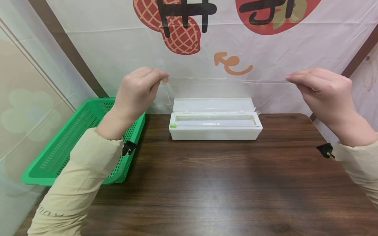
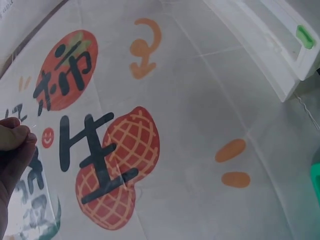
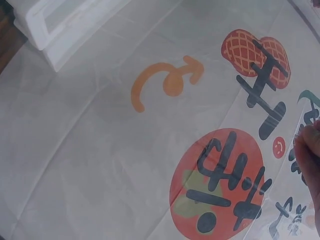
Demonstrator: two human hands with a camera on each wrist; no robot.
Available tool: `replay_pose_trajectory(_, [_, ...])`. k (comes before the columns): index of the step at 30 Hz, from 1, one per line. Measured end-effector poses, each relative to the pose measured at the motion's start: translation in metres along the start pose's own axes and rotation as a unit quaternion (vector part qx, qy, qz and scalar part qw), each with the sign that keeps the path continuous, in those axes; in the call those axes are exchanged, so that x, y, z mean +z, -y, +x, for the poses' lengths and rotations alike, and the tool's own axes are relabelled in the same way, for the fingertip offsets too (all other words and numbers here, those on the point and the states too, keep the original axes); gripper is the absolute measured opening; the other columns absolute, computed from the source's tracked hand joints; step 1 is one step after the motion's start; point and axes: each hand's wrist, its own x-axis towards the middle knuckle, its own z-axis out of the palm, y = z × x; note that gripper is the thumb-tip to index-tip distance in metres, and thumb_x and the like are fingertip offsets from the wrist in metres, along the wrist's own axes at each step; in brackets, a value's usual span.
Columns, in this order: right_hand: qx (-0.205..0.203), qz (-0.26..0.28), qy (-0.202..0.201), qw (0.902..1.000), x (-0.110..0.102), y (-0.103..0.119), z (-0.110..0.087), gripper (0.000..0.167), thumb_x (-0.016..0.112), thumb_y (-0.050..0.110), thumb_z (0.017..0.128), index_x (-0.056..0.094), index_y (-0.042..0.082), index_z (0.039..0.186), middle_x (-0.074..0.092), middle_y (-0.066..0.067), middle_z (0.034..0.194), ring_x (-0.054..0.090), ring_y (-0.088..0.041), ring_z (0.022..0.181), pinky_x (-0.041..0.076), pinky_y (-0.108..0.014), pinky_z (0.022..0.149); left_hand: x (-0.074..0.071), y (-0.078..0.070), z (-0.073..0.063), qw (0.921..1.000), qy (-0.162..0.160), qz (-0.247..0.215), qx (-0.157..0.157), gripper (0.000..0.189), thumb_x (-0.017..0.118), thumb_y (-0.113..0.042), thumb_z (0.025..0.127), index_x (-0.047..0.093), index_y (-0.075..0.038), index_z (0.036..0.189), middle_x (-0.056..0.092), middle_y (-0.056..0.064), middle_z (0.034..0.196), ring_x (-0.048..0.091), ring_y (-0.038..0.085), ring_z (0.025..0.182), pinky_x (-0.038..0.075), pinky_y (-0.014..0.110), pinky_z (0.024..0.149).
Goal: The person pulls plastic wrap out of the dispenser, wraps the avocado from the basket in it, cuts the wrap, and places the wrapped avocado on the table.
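Green plastic basket (image 1: 66, 141) is sitting L, partly blocked by L sleeve (image 1: 78, 178); white film dispenser (image 1: 215, 134), lid (image 1: 212, 105) up, is holding roll (image 1: 215, 123). L hand (image 1: 138, 87) & R hand (image 1: 325, 88) are pinching clear film (image 1: 225, 78) above it.

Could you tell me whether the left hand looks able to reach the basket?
Probably yes: the basket is near and uncovered, though the left hand pinches film it may need to release first.

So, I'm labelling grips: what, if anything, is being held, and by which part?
Clear film, pinched along its upper edge: the left hand at one end, the right hand at the other.
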Motion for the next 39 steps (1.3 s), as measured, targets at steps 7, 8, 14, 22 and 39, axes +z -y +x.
replay_pose_trajectory(7, [0.003, -0.009, -0.009, 0.9999, -0.005, 0.004, -0.001, 0.018, 0.06, -0.007, 0.082, 0.073, 0.003, 0.076, 0.068, -0.013, 0.073, 0.056, -0.027, 0.063, 0.03, 0.0, 0.072, -0.006, -0.004, 0.0, 0.9999, -0.003, 0.001, 0.013, 0.012, 0.058, -0.002, 0.087, 0.068, 0.001, 0.09, 0.068, 0.013, 0.082, 0.063, 0.024, 0.076, 0.052, 0.034, 0.069])
replay_pose_trajectory(8, [0.001, -0.01, -0.009, 0.9999, -0.005, 0.005, -0.001, 0.017, 0.06, -0.007, 0.081, 0.073, 0.003, 0.077, 0.068, -0.013, 0.073, 0.056, -0.027, 0.063, 0.029, 0.0, 0.072, -0.006, -0.004, 0.0, 0.9999, -0.005, 0.0, 0.016, 0.012, 0.058, -0.002, 0.087, 0.068, 0.001, 0.09, 0.068, 0.013, 0.082, 0.063, 0.024, 0.076, 0.052, 0.034, 0.068])
replay_pose_trajectory(14, [-0.007, -0.015, -0.006, 0.9998, -0.011, 0.009, -0.002, 0.017, 0.061, -0.009, 0.08, 0.072, 0.003, 0.077, 0.068, -0.014, 0.073, 0.056, -0.029, 0.061, 0.027, 0.001, 0.072, -0.01, -0.008, 0.0, 0.9994, -0.018, -0.003, 0.03, 0.012, 0.056, 0.0, 0.088, 0.069, 0.001, 0.089, 0.069, 0.013, 0.083, 0.063, 0.024, 0.075, 0.052, 0.035, 0.067])
replay_pose_trajectory(22, [-0.011, -0.019, -0.011, 0.9997, -0.016, 0.014, -0.001, 0.018, 0.06, -0.008, 0.08, 0.072, 0.004, 0.075, 0.067, -0.013, 0.072, 0.055, -0.029, 0.06, 0.027, 0.001, 0.073, -0.015, -0.013, -0.001, 0.9991, -0.028, -0.008, 0.033, 0.007, 0.061, -0.002, 0.085, 0.068, 0.001, 0.086, 0.067, 0.013, 0.076, 0.06, 0.023, 0.068, 0.052, 0.036, 0.064])
replay_pose_trajectory(39, [-0.048, 0.024, 0.018, 0.9984, -0.031, 0.018, -0.009, 0.023, 0.051, 0.008, 0.09, 0.074, 0.006, 0.084, 0.069, -0.008, 0.077, 0.056, 0.004, 0.079, 0.034, -0.002, 0.077, -0.029, -0.027, -0.01, 0.9967, -0.041, -0.059, 0.038, 0.012, 0.065, 0.007, 0.078, 0.068, -0.002, 0.085, 0.062, 0.008, 0.067, 0.055, 0.02, 0.059, 0.043, 0.032, 0.053])
